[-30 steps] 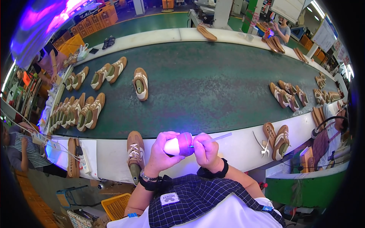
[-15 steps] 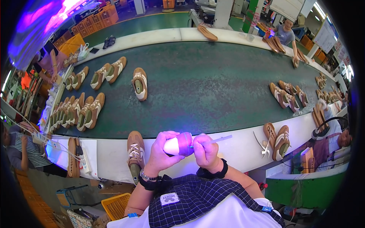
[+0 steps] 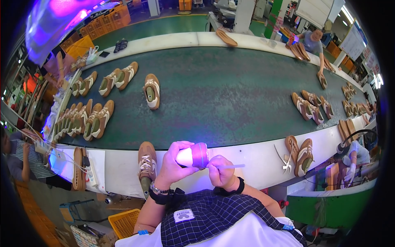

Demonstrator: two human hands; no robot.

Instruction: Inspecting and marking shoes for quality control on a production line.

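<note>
My left hand (image 3: 173, 166) is closed around what looks like a shoe (image 3: 200, 155), seen end-on, with a white rounded end and a band lit purple. In my right hand (image 3: 222, 172), the pinched fingers grip a slim pale stick-like tool (image 3: 235, 166). Its shaft points to the right. The fingertips are at the right edge of the held shoe; whether the tool touches it I cannot tell. Left of my left hand, a tan lace-up shoe (image 3: 147, 162) lies on the white ledge (image 3: 119, 164).
Beyond the ledge runs a dark green belt (image 3: 222, 94) carrying several tan shoes. A lone shoe (image 3: 152, 92) stands left of its middle. Shoe soles (image 3: 77, 168) and a power strip (image 3: 90, 175) lie left. A shoe (image 3: 304, 158) and white strips lie right. Co-workers surround the belt.
My right hand has dropped slightly, and the tool in it has tipped from slanting upward to nearly level. My left hand keeps its hold on the shoe.
</note>
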